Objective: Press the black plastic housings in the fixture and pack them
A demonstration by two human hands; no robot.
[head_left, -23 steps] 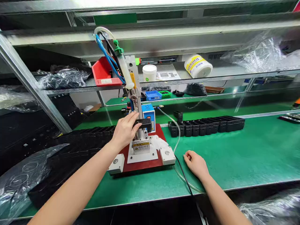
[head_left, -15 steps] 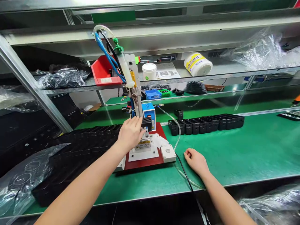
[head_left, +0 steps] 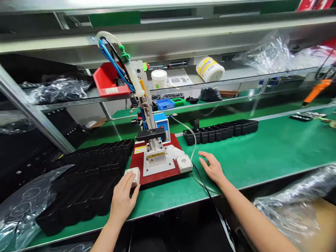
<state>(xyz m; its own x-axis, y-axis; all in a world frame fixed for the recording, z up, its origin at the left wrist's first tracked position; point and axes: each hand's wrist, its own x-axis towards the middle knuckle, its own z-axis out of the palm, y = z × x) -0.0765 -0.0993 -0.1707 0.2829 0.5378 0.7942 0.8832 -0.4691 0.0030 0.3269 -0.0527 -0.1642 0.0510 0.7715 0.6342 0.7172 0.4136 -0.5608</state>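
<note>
- My left hand [head_left: 123,199] lies flat on the table [head_left: 262,157], grip spread open, fingertips touching the left white button box [head_left: 133,175] on the machine's red base [head_left: 154,173].
- My right hand [head_left: 212,168] rests open on the green mat, holding nothing, just right of the right white button box [head_left: 184,163] and the black cable [head_left: 203,183].
- The black part [head_left: 151,134] sits on the machine's post, up beyond my left fingertips.
- Black trays [head_left: 89,175] lie left of my left hand.
</note>
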